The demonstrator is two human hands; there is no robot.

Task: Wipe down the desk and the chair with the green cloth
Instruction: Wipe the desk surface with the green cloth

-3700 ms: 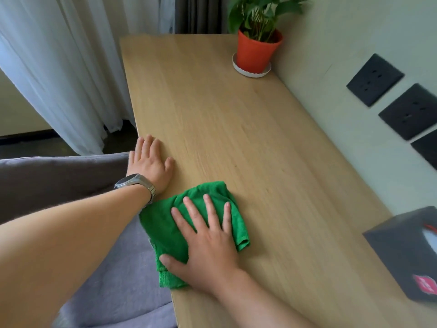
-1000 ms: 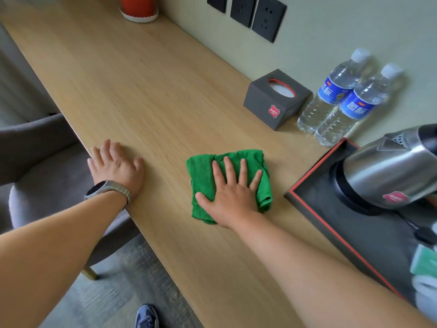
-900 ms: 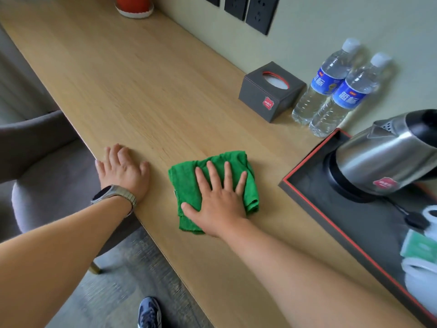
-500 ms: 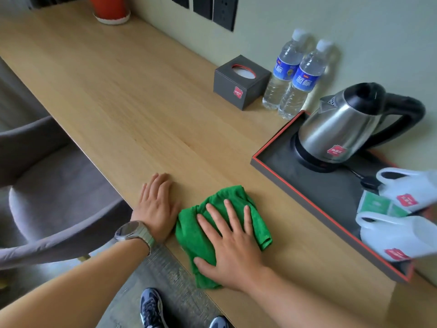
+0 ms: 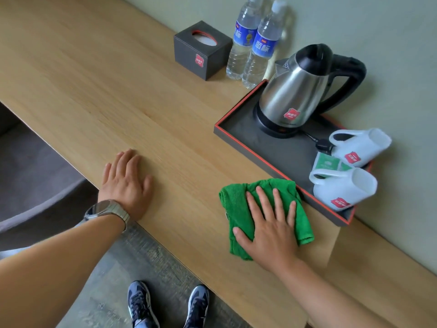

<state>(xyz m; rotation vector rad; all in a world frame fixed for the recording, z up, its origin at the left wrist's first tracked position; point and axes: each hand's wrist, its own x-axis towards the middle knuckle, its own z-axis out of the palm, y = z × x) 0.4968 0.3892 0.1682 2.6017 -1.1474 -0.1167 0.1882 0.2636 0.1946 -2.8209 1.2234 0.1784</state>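
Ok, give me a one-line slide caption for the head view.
Right hand presses the green cloth flat on the desk beside the kettle tray, left hand resting flat near the edge.

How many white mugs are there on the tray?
2. Both lie on their sides in the black tray: the far mug near the kettle, the near mug close to the green cloth. No other is visible.

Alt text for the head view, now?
A person's right hand presses a green cloth flat on a wooden desk, beside a tray holding a kettle and two mugs; the left hand rests flat on the desk's edge. A tissue box and two water bottles stand farther back.
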